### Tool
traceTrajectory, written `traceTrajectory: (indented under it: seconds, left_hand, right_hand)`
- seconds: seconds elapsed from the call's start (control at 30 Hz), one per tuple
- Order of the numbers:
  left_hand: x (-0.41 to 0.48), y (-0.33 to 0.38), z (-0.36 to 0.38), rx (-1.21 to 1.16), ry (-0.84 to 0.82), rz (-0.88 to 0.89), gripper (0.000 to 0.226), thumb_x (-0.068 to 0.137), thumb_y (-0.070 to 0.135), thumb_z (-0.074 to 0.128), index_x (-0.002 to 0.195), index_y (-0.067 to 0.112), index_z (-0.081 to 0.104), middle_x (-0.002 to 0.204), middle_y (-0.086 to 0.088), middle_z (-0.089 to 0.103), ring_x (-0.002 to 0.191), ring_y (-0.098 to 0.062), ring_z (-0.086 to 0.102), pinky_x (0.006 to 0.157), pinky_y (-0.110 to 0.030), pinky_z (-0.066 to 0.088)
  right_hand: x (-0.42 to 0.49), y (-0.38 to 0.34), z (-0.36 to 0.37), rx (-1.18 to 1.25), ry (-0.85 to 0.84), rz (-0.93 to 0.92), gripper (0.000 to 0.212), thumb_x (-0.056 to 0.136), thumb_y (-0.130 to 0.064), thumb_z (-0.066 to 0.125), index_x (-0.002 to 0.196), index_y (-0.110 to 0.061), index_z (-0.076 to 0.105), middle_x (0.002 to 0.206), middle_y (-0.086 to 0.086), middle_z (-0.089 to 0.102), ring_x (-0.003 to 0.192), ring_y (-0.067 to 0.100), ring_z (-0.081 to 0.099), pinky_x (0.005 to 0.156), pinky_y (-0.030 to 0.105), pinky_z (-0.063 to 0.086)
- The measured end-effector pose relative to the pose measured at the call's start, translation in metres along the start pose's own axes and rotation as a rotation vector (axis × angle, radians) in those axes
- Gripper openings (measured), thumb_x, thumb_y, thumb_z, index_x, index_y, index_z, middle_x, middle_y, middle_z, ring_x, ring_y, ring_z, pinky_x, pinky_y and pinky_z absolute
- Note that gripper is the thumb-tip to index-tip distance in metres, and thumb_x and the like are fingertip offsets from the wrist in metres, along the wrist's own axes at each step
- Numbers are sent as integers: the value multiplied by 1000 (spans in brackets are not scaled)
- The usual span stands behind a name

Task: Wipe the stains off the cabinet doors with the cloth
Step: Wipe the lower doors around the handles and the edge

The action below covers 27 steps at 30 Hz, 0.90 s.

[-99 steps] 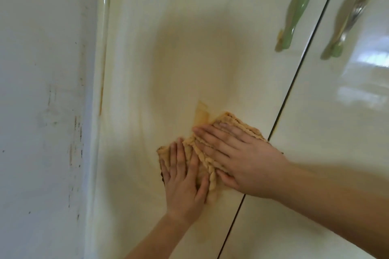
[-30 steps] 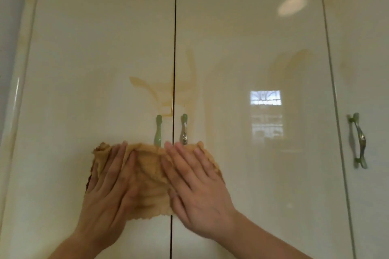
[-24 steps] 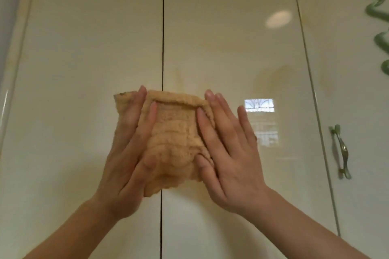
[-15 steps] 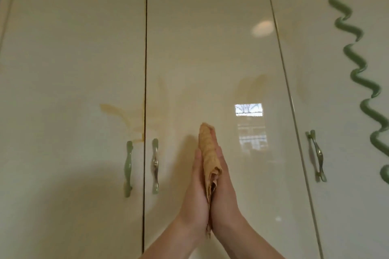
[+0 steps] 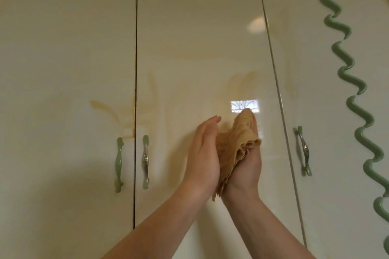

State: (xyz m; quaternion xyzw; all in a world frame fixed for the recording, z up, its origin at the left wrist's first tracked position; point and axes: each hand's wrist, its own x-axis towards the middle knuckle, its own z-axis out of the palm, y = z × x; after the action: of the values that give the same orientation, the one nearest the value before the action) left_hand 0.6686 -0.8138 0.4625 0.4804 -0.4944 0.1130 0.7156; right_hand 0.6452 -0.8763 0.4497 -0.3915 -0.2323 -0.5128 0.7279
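A folded tan cloth [image 5: 235, 145] stands between my two palms, held off the glossy cream cabinet doors. My left hand [image 5: 203, 153] lies flat against its left side with straight fingers, tips slightly apart from the cloth. My right hand [image 5: 247, 164] cradles it from the right, fingers straight up behind it. An orange-brown stain [image 5: 109, 109] streaks the left door [image 5: 63, 69] above its handle and runs into the door gap. Fainter smears [image 5: 240, 82] mark the middle door [image 5: 200, 38].
Green and silver handles [image 5: 119, 164] [image 5: 145, 161] flank the left gap. Another handle [image 5: 304, 150] sits on the right door, beside a wavy green decoration [image 5: 355, 99]. A window reflection [image 5: 244, 105] shines just above the cloth.
Both hands took the cloth off the doors and pressed it folded between the palms. Since half a second ago the palms have parted at the top, the cloth leaning on the right hand.
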Motion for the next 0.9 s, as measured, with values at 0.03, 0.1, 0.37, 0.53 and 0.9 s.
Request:
traceTrajectory:
  seconds: [0.03,0.1,0.37,0.53,0.9]
  left_hand:
    - [5,8,-3,65,29,47,29,105,35,44,123,37,66,125,24,64,116,15,54,96,-12,40]
    - [12,16,-16,191,59,84,23,103,25,51,114,34,69,116,19,67,111,9,58,88,-12,40]
    - [42,28,-102,503,273,75,21,99,15,53,94,28,68,96,10,64,75,2,56,66,-14,44]
    - [48,45,-155,526,363,121,21,100,9,50,94,18,69,99,1,66,85,-12,58,69,-18,46]
    - [14,63,-275,630,476,111,23,99,7,50,90,17,69,94,5,68,75,3,58,73,-20,44]
  right_hand:
    - [6,-11,1,-66,13,-34,89,82,-72,68,157,-34,38,166,1,32,153,23,33,125,49,26]
    - [26,-29,-4,-260,112,-241,70,96,-64,53,159,-39,31,168,-5,27,154,14,27,127,37,25]
    - [132,-73,-60,-1363,78,-654,67,101,-47,24,165,-30,8,173,-6,3,158,14,7,128,42,12]
    - [156,-31,-58,-1806,176,-545,68,101,-49,6,165,-26,1,173,0,-4,159,19,-6,126,57,-4]
    - [113,91,115,-1806,-554,-719,68,103,-54,9,164,-28,-4,171,-7,-18,156,13,-22,123,44,-17]
